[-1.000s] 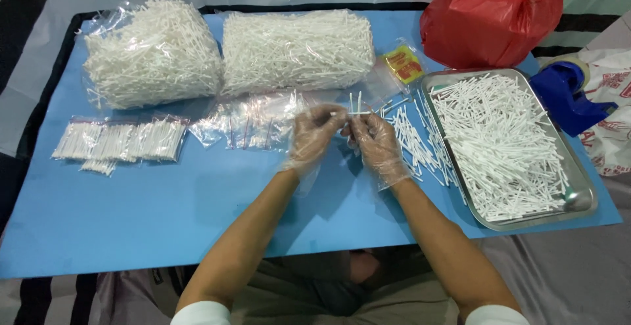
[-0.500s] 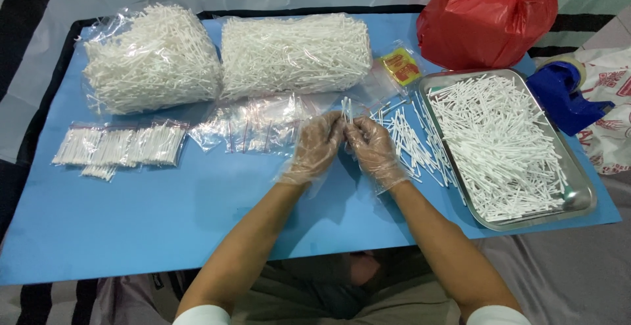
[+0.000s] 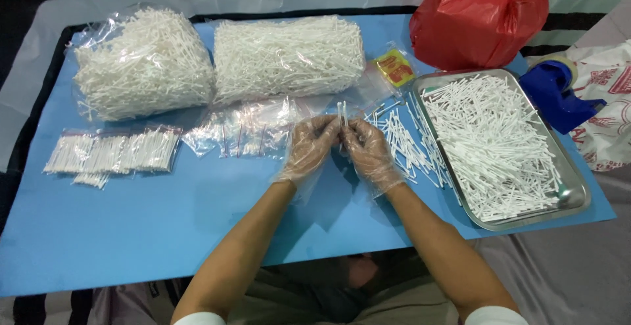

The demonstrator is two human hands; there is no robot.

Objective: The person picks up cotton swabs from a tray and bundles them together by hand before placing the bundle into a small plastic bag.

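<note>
Both my hands wear thin clear plastic gloves and meet over the middle of the blue sheet point(image 3: 131, 233). My left hand point(image 3: 312, 146) and my right hand point(image 3: 368, 151) pinch together a small bunch of white cotton swabs point(image 3: 342, 112) that stands upright between the fingertips. Loose swabs point(image 3: 404, 144) lie scattered just right of my right hand. A metal tray point(image 3: 570, 197) full of swabs sits further right. Empty small clear bags point(image 3: 243, 131) lie just left of my left hand.
Two big clear bags of swabs point(image 3: 141, 62) point(image 3: 289, 55) lie at the back. Filled small packets point(image 3: 115, 154) sit at the left. A red plastic bag point(image 3: 480, 16), a small yellow-red packet point(image 3: 393, 67) and a blue tape dispenser point(image 3: 559, 92) are at the right.
My hands have drawn closer together, and the bunch of swabs now stands upright between the fingertips. The view has shifted slightly.
</note>
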